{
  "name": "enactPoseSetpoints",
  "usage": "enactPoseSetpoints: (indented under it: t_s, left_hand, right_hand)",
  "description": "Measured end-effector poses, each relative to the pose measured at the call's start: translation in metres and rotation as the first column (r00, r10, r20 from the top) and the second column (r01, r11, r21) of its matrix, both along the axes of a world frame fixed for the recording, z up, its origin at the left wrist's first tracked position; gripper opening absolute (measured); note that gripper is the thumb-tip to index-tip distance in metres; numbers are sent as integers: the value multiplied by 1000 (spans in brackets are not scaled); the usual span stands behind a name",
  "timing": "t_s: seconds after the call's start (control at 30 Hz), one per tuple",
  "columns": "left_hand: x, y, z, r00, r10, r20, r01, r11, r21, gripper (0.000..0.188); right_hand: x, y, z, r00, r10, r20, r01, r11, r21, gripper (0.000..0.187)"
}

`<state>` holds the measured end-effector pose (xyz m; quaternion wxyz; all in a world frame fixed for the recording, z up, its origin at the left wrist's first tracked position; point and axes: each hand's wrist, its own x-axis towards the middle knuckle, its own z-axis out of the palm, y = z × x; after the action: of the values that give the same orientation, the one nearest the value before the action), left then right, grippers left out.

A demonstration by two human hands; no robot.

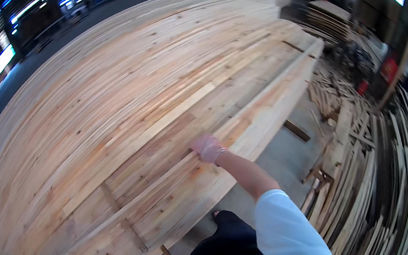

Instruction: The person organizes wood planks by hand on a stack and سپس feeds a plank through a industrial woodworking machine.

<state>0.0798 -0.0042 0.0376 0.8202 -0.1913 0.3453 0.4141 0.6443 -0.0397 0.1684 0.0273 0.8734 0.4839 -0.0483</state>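
Note:
My right hand [207,148], in a thin pinkish glove, reaches across from the lower right. It is closed over the left edge of a long pale wooden board [265,103]; the fingertips are blurred and partly hidden. This board runs along the near right side of a broad stack of planed boards [96,87]. Along its left edge lies a darker, lower strip of boards [172,138]. Thin wooden sticks [136,235] lie crosswise near the lower end. My left hand is out of the picture.
A short dark block [296,130] lies on the grey floor [286,158] beside the stack. Long narrow offcuts [363,183] are heaped along the right. A red cylinder [362,88] stands near a post [399,58]. Another board pile [328,19] sits farther back.

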Motion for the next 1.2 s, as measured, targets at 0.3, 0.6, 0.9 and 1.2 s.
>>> enactPoseSetpoints:
  t_s: [0.3, 0.6, 0.9, 1.2]
  left_hand:
    - [58, -14, 62, 996, -91, 17, 76, 906, 417, 70]
    - [79, -12, 67, 995, 46, 83, -75, 918, 389, 50]
    - [40, -16, 51, 993, 98, -61, -82, 971, 225, 29]
    - [-21, -27, 50, 995, 94, -34, -86, 975, 204, 24]
  right_hand:
    - [-65, -34, 59, 837, 486, -253, -545, 787, -289, 40]
    - [-161, -99, -2, 653, 373, -659, -636, 743, -210, 36]
    - [-49, -234, 4, 786, 393, -477, -617, 477, -626, 41]
    - [-12, -367, -137, 948, 277, -157, -318, 818, -479, 21]
